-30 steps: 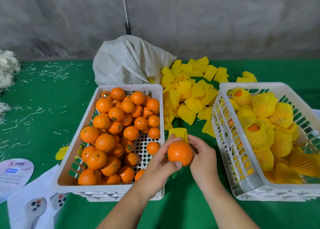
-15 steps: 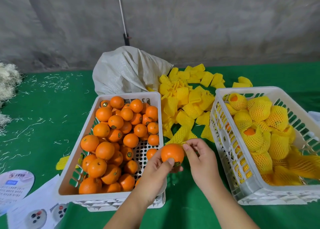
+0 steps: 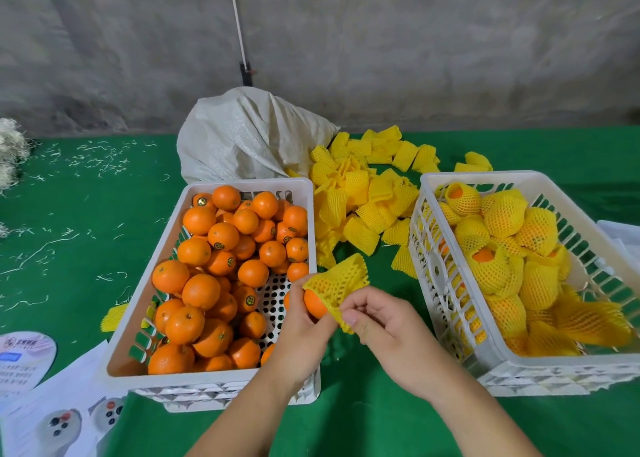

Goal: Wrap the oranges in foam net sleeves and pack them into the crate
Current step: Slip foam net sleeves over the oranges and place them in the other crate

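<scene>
1. The left hand (image 3: 300,325) grips one orange (image 3: 314,305), fingers curled round its left side; the fruit sits between the two crates, just off the left crate's right wall.
2. The right hand (image 3: 382,328) pinches the lower edge of a yellow foam net sleeve (image 3: 336,283) between thumb and fingertips. The sleeve drapes over the top of the held orange and flares open toward 1 o'clock.
3. At 9 o'clock from the hands stands the left crate (image 3: 145,304), white, holding bare oranges (image 3: 221,256) heaped at its far and left sides; perforated floor shows near its right wall.
4. At 3 o'clock stands the right crate (image 3: 450,363), white, holding wrapped oranges (image 3: 502,214) in yellow netting.
5. At 12 o'clock, between the crates, lies a pile of loose sleeves (image 3: 360,193) on the green tablecloth (image 3: 363,429).
6. At 11 o'clock, behind the left crate, sits a white woven sack (image 3: 242,138).
7. At 8 o'clock, printed papers (image 3: 52,404) lie at the table edge.
</scene>
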Demonstrator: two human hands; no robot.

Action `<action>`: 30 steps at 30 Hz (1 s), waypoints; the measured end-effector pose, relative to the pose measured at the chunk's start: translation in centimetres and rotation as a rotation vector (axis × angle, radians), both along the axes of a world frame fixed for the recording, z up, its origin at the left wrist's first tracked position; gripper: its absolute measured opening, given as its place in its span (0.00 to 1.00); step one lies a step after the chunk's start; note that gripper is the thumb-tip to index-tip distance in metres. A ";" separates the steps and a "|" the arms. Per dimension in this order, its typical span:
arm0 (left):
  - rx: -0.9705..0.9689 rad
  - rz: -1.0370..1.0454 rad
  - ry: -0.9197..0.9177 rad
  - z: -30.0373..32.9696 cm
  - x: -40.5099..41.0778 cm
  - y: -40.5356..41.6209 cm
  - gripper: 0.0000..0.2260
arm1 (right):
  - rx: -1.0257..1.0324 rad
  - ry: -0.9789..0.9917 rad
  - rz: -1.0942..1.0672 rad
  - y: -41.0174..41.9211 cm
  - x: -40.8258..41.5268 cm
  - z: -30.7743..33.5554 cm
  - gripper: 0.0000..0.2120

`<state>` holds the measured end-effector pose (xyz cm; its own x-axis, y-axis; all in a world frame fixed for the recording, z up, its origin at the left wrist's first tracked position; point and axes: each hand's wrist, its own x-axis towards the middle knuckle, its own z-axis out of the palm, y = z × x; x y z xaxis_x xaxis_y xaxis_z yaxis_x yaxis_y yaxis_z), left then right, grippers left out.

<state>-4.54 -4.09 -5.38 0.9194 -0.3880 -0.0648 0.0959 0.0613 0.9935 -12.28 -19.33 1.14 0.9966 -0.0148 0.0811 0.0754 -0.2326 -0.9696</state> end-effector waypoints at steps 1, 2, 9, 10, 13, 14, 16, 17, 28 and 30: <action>-0.001 0.015 -0.004 0.0 -0.1 -0.1 0.23 | -0.018 -0.007 -0.007 0.5 0.0 -0.2 0.04; -0.007 0.027 0.003 0.0 -0.1 -0.1 0.22 | -0.030 -0.013 -0.034 0.9 0.0 -0.5 0.04; -0.224 -0.117 0.236 1.2 -0.1 0.9 0.33 | -0.445 -0.251 -0.209 2.8 -0.1 -2.7 0.16; -0.234 -0.108 0.261 1.2 -0.1 1.0 0.33 | -0.475 -0.257 -0.186 2.8 0.0 -2.9 0.20; -0.129 -0.100 0.188 0.7 0.0 1.1 0.25 | -0.529 -0.273 -0.225 2.3 0.6 -3.6 0.23; -0.108 -0.101 0.150 0.5 0.0 1.1 0.23 | -0.530 -0.291 -0.250 2.1 0.8 -3.6 0.22; -0.134 -0.094 0.137 0.3 0.0 1.2 0.22 | -0.506 -0.339 -0.295 1.6 1.1 -3.7 0.18; -0.151 -0.079 0.143 0.4 -0.1 1.2 0.23 | -0.474 -0.356 -0.316 1.4 1.1 -3.8 0.16; -0.079 0.319 -0.024 0.9 -0.7 0.3 0.19 | -0.337 -0.421 -0.427 4.1 0.4 -3.5 0.09; -0.102 0.317 -0.031 0.9 -0.7 0.3 0.20 | -0.306 -0.410 -0.423 4.8 0.5 -3.6 0.12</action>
